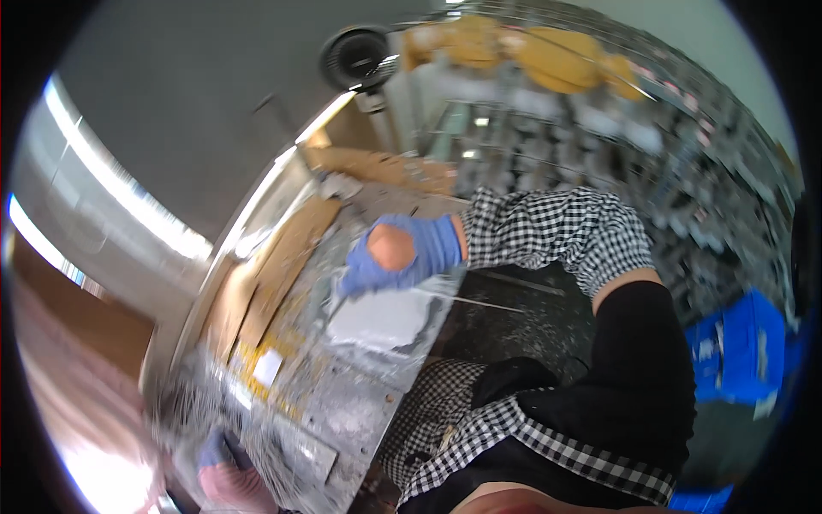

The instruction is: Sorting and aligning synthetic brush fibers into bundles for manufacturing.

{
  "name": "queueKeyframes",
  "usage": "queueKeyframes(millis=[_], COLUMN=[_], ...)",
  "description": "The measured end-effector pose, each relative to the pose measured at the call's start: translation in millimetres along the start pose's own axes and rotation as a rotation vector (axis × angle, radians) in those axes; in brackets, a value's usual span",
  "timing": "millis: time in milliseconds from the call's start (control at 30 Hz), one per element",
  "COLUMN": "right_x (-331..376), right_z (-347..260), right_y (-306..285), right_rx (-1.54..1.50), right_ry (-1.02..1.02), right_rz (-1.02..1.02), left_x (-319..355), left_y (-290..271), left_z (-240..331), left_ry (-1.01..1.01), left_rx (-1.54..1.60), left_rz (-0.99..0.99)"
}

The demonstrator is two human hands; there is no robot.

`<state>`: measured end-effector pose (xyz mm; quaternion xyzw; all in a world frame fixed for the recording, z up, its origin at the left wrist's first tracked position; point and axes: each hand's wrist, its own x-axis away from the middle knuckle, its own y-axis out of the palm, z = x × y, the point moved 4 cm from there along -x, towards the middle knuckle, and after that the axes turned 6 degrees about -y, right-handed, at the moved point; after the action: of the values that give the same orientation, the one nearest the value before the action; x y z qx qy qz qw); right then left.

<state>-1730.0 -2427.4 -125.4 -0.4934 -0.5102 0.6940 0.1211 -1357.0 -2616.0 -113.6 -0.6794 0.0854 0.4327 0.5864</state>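
Observation:
My right hand (398,253), in a blue glove with a bare patch of skin on its back, reaches in from the right in a black-and-white checked sleeve. Its fingers are drawn together and point down at the upper edge of a white slab-like pad (381,319). What they grip, if anything, is hidden. A thin pale stick (475,301) runs rightward from beneath this hand. Low on the left, what seems to be my left hand (229,476), pink and blue-grey, is beside a loose bundle of thin grey strands (278,458). Blur hides its fingers.
The worn metal worktable (347,411) has yellow stains, a small white piece (267,367) and wooden boards (287,265) along its far side. Racks with rows of grey and white pieces (591,128) fill the upper right. A blue bin (741,347) stands right; a black fan (358,58) stands behind.

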Motion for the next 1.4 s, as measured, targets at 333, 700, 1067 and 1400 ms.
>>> queueKeyframes(millis=[333,700,1067,1400], right_x=[-112.8,-140.4,-136.2,-227.9], right_z=[252.6,333.8,355.2,352.4], right_y=[55.1,65.3,71.9,80.5], right_rx=[0.921,1.043,1.045,0.870], right_ry=[0.171,0.175,0.215,-0.152], right_rz=[-0.359,-0.167,-0.178,0.147], left_x=[125.4,134.3,100.9,-123.7], left_y=[-25.6,-2.0,19.1,3.5], left_z=[-105.6,-137.6,-178.9,-382.4], left_ry=[-0.445,-0.873,-0.905,-0.729], left_rx=[-0.027,0.257,0.132,-0.545], left_rz=[-0.048,0.068,0.098,-0.116])
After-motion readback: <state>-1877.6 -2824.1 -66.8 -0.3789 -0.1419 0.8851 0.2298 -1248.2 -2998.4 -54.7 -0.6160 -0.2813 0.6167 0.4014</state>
